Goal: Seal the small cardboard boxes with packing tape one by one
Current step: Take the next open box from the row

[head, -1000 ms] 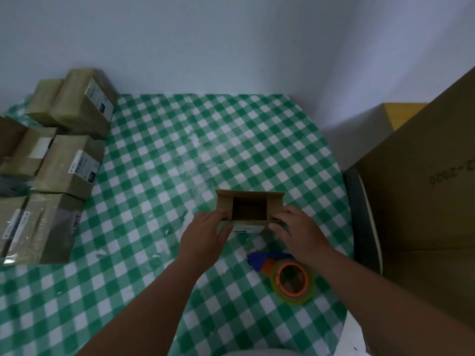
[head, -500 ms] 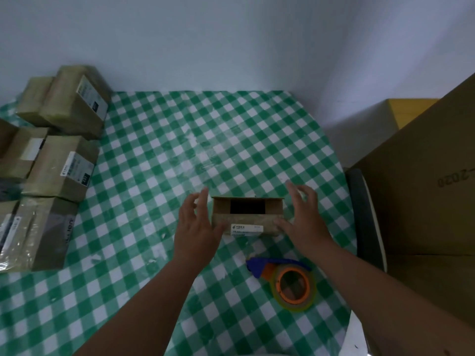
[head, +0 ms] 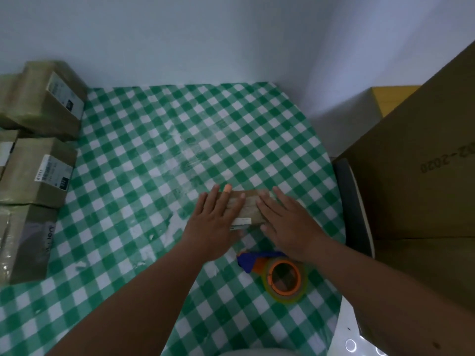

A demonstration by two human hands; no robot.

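Box (head: 246,205): small, cardboard, flat on the checked cloth (head: 159,160), lying under the fingers of both hands; a white label (head: 241,221) shows on its near face between the two thumbs.

Left hand (head: 214,222): fingers straight and spread, pressing the box's left half from above; one fingertip wears an orange cover (purpose not clear).

Right hand (head: 286,222): fingers straight, close together, flat on the right half. Likely reason for both: holding the flaps down and level so tape can go across the seam.

Tape (head: 284,277): roll on an orange-and-blue dispenser, just behind the right wrist, untouched; placed for a quick reach by that hand.

Parcels (head: 38,173): already wrapped and labelled, stacked well left of the left fingers, presumably finished.

Carton (head: 421,181): large, brown, right of the right fingers.
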